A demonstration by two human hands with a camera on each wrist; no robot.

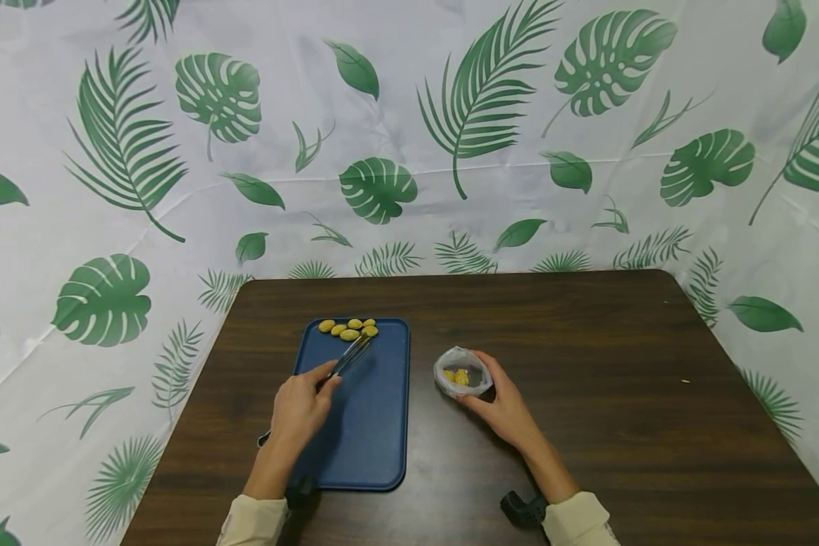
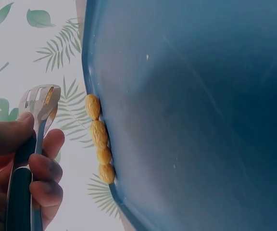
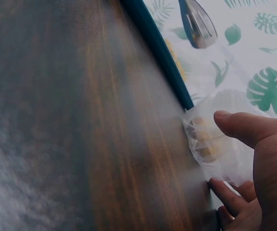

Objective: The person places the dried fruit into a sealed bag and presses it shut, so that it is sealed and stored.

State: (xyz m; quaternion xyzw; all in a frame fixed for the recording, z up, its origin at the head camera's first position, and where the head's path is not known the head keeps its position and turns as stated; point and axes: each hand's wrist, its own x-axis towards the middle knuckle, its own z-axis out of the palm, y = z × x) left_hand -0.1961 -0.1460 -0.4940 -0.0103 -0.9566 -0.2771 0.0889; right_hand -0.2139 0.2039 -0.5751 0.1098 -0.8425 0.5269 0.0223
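Nearest, the left hand [image 1: 296, 409] has its grip clamped on a pair of tongs [image 1: 346, 359], while the right hand [image 1: 508, 408] has its grip curled round the side of a small open-mouthed plastic bag [image 1: 476, 380], just right of the blue tray [image 1: 365, 447]. The work looks partway along: a few yellow pieces [image 1: 460, 377] already lie in the bag, but several others [image 1: 349, 334] are left at the tray's far end, by the tongs' tips, and whether those pinch one I cannot tell.
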